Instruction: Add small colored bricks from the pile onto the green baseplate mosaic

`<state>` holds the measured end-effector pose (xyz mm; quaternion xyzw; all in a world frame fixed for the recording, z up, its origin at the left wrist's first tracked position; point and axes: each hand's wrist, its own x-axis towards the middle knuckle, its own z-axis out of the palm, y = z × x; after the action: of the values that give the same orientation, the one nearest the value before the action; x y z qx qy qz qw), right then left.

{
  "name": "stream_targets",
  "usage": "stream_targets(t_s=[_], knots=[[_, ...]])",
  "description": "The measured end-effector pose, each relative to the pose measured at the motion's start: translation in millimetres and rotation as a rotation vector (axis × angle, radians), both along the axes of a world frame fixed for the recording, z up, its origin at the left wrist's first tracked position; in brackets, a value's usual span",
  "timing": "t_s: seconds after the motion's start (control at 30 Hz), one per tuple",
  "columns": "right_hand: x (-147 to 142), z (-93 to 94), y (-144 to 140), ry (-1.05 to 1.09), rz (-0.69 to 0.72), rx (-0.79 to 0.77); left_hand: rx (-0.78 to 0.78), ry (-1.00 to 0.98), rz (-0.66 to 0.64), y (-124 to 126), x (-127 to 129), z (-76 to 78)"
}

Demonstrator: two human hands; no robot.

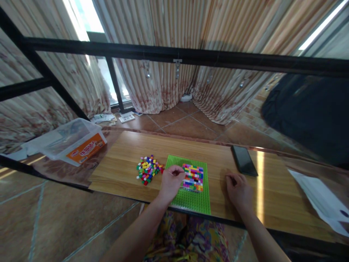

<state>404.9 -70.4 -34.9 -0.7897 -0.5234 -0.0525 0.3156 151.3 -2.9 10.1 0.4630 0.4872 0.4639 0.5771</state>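
Observation:
A green studded baseplate lies on the wooden table in front of me. Rows of small multicoloured bricks form a block on its upper right part. Over the plate's left side, my left hand has its fingers pinched at the left edge of that block; anything between the fingertips is too small to make out. A loose pile of coloured bricks is spread just left of the plate. My right hand rests on the table to the right of the plate, fingers curled in, with no object seen in it.
A black phone lies beyond my right hand. At the left stands a clear plastic bin with an orange label. White paper or packaging lies at the table's right end. A dark metal rail crosses before striped curtains.

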Motion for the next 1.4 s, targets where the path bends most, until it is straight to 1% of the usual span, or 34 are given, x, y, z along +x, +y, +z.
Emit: stream_targets(t_s=[0.1,0.17,0.23,0.33,0.43,0.5,0.6,0.67,0.73,0.93,1.07,1.17,1.23,1.3,1.4], knots=[[2,-2.4,0,-0.013,-0.002,0.001,0.050,0.017,-0.015,-7,-6,-2.8],[3,-3.8,0,-0.011,0.007,0.011,0.120,0.092,-0.008,-12,-16,-5.7],[4,-4.5,0,0.001,0.022,0.019,0.223,0.238,0.024,-15,-31,-8.3],[4,-4.4,0,0.013,0.031,0.020,0.363,0.525,0.084,-14,-57,-9.7],[4,-3.8,0,0.007,0.038,0.031,0.423,0.777,0.098,-9,-71,-8.7],[4,-3.3,0,0.006,0.035,0.032,0.437,0.931,0.078,-5,-73,-7.1],[3,-2.7,0,0.006,0.020,0.016,0.424,1.148,0.024,-2,-66,-3.5],[3,-3.0,0,0.006,0.020,0.012,0.385,1.248,-0.004,0,-61,-0.9],[4,-3.8,0,0.005,0.027,0.014,0.351,1.301,-0.029,3,-57,0.9],[5,-4.9,0,0.004,0.023,0.012,0.362,1.338,-0.124,7,-53,0.9],[4,-3.4,0,0.002,0.023,0.004,0.380,1.341,-0.143,5,-56,0.8],[4,-3.3,0,0.000,0.016,0.006,0.390,1.301,-0.119,2,-59,2.5],[4,-3.6,0,0.001,0.016,0.015,0.393,1.236,-0.088,1,-60,4.6],[4,-3.7,0,0.002,0.024,0.021,0.412,1.117,-0.054,1,-60,6.9],[4,-3.0,1,0.010,0.027,0.017,0.428,0.816,-0.040,0,-55,9.3]])
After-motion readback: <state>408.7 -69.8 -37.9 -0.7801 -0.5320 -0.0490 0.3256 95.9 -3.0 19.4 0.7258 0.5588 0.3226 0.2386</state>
